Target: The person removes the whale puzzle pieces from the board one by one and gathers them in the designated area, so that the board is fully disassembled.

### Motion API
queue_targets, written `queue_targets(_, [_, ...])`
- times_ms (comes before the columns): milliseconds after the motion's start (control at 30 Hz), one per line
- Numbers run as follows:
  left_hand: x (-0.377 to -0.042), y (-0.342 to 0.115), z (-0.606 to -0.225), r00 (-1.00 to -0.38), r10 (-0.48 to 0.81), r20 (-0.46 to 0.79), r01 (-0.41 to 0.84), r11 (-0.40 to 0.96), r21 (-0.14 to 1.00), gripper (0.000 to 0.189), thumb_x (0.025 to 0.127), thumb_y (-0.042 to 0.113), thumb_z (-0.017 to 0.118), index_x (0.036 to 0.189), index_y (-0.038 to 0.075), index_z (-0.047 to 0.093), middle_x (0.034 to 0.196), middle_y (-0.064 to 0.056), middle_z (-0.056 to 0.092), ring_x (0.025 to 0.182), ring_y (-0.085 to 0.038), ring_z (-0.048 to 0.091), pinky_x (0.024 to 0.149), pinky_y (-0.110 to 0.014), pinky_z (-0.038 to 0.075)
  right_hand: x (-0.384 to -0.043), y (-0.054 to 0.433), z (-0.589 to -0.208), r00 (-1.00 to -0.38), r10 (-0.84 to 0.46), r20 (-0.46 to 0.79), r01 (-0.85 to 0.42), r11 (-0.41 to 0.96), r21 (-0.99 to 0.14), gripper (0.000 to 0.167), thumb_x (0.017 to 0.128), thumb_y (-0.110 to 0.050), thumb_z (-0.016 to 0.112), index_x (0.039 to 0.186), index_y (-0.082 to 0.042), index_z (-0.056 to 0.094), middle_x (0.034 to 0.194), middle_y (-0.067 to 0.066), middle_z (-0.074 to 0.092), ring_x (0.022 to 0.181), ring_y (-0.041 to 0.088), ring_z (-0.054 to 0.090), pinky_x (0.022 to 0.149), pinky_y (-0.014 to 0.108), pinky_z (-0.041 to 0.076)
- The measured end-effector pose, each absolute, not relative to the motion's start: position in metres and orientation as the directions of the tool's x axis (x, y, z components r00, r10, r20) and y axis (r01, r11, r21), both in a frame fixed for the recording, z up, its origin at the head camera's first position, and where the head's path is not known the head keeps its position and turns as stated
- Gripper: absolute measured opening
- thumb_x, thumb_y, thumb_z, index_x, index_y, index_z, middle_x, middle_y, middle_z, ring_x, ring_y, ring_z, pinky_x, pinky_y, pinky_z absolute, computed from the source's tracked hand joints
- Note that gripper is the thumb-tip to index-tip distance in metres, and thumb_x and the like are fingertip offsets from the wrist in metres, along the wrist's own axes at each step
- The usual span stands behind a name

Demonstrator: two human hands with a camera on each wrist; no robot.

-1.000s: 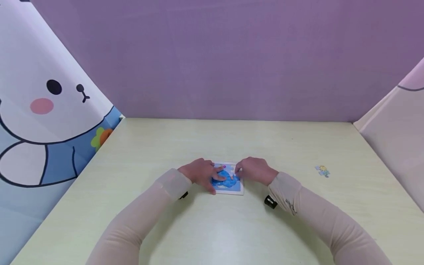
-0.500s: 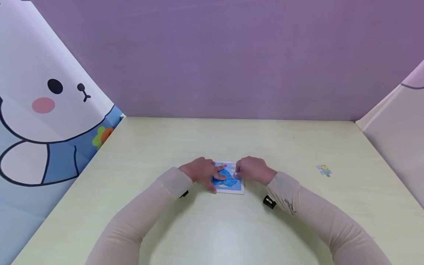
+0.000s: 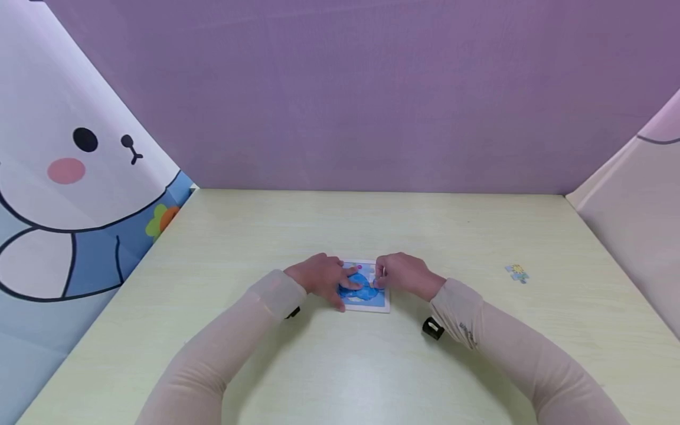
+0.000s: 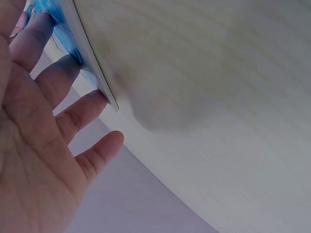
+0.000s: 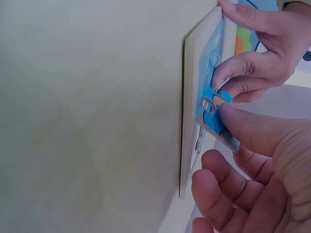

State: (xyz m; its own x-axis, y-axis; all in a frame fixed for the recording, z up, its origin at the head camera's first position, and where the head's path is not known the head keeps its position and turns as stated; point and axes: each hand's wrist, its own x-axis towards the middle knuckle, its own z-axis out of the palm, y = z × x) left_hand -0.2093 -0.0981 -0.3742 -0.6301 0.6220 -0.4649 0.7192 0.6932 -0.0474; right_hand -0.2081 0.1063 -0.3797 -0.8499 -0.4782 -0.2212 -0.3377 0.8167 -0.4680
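A small jigsaw puzzle (image 3: 366, 301) in a white frame, with a blue picture, lies mid-table. My left hand (image 3: 323, 280) rests on its left side with fingers spread; the left wrist view shows several fingertips (image 4: 73, 60) along the puzzle's edge. My right hand (image 3: 406, 273) is over the right side of the frame. In the right wrist view its thumb presses a blue jigsaw piece (image 5: 214, 121), pinched and tilted up from the puzzle. The fingers on the far side of the piece are partly hidden.
A few joined jigsaw pieces (image 3: 517, 273) with a yellow sun lie on the table (image 3: 350, 366) to the right. A purple cloth wall (image 3: 372, 100) stands behind, and a cartoon-print panel (image 3: 95, 195) along the left.
My right hand has shifted very slightly left over the puzzle while still pinching the piece. The left hand stays in place on the frame.
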Motion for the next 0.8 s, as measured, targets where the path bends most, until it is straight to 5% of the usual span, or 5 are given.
queue_targets(267, [-0.207,-0.099,-0.368,-0.631,0.617,-0.471,0.714,0.699,-0.042,0.062,0.084,0.055,0.065,0.14,0.039,0.046,0.154,0.005,0.03,0.134,-0.026,0.039,0.104,-0.045,0.035,-0.202,0.111,-0.384,-0.847,-0.508,-0.16,-0.331,0.738,-0.588,0.009,0.089,-0.01,0.067,0.082,-0.012,0.062,0.081,-0.002,0.064,0.071,0.014,0.054,0.067,0.03,0.044])
queue_targets(800, [-0.209,-0.099,-0.37,-0.624,0.619,-0.477,0.713,0.7,-0.024,0.061,0.084,0.055,0.065,0.14,0.039,0.046,0.155,0.005,0.03,0.136,-0.027,0.037,0.106,-0.047,0.032,-0.196,0.121,-0.382,-0.885,-0.461,-0.065,-0.343,0.741,-0.577,0.004,0.088,-0.01,0.067,0.085,-0.009,0.065,0.081,-0.002,0.064,0.071,0.014,0.054,0.069,0.031,0.045])
